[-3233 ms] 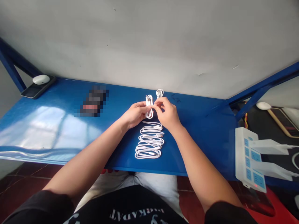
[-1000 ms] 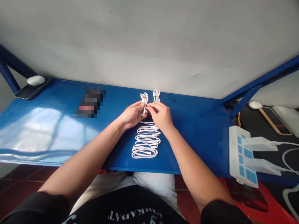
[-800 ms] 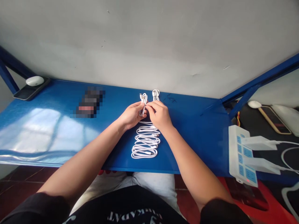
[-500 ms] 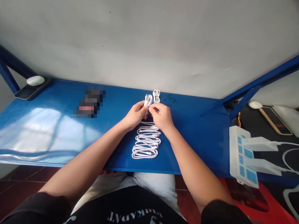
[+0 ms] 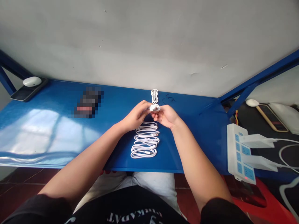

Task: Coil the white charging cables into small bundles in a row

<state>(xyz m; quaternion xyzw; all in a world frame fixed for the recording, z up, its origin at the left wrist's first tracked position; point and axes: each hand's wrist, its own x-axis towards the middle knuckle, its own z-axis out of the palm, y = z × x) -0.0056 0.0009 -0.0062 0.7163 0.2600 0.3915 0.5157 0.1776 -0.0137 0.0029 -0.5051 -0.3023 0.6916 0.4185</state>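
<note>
Both my hands meet over the middle of a blue table [image 5: 46, 124]. My left hand [image 5: 134, 116] and my right hand [image 5: 166, 115] are closed on a small coiled white cable [image 5: 154, 108], pinching it between the fingertips. Just beyond it another bundled white cable [image 5: 154, 95] lies near the wall. Below my hands several coiled white cables [image 5: 145, 143] lie in a row toward the table's front edge.
A blurred dark object [image 5: 86, 102] lies left of centre. A phone with a white case on it [image 5: 25, 88] rests at the far left corner. At the right hangs a white power strip [image 5: 240, 152] with chargers plugged in.
The cable in my hands has turned from upright to flat, wound tighter, and my right hand has rolled palm-up. The view has shifted slightly.
</note>
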